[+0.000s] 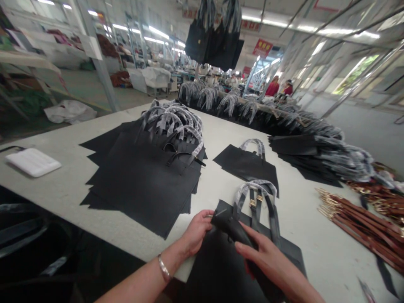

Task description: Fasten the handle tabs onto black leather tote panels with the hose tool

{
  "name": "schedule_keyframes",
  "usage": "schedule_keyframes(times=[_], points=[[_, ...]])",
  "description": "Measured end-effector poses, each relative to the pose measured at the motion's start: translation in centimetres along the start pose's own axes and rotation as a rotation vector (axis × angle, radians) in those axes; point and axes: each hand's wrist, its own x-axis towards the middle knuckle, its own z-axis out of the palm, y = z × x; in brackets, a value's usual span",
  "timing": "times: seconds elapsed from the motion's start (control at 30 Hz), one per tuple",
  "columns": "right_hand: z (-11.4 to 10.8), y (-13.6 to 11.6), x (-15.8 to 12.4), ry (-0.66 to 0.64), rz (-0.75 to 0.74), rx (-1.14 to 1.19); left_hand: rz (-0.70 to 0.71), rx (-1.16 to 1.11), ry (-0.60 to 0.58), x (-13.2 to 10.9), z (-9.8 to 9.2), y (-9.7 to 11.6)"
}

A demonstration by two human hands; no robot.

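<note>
A black handbag [217,261] leans over the table's near edge in front of me, its handles [252,185] wrapped in clear plastic. Two gold-coloured buckles [256,201] on black straps show between the handles. My left hand [198,229], with a silver bracelet at the wrist, is closed on the bag's upper left corner. A thin light sliver shows by its fingertips; I cannot tell what it is. My right hand [263,250] is closed round the bag's folded upper part, its thumb on the near side. Its other fingers are partly hidden behind the leather.
A stack of black bags [139,168] lies to the left on the pale table [72,185]. Another bag [249,162] lies ahead. Brown straps [362,227] with gold-coloured hooks are at right, and a white box [33,162] is at far left. Black bags [214,42] hang overhead.
</note>
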Motion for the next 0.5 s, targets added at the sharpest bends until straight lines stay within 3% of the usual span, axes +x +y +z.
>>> schedule_keyframes(times=[0.07, 0.23, 0.4, 0.5], points=[[0.6, 0.1, 0.4, -0.031, -0.011, 0.019, 0.02, 0.013, 0.001, 0.2, -0.1, -0.2], [0.4, -0.2, 1.6, 0.131, -0.074, 0.008, 0.015, -0.008, -0.038, 0.4, 0.0, -0.1], [0.4, -0.5, 1.2, -0.003, -0.023, 0.002, 0.022, -0.015, -0.01, 0.5, 0.0, -0.1], [0.3, -0.7, 2.1, 0.17, -0.073, 0.004, 0.001, -0.029, -0.046, 0.4, -0.1, 0.0]])
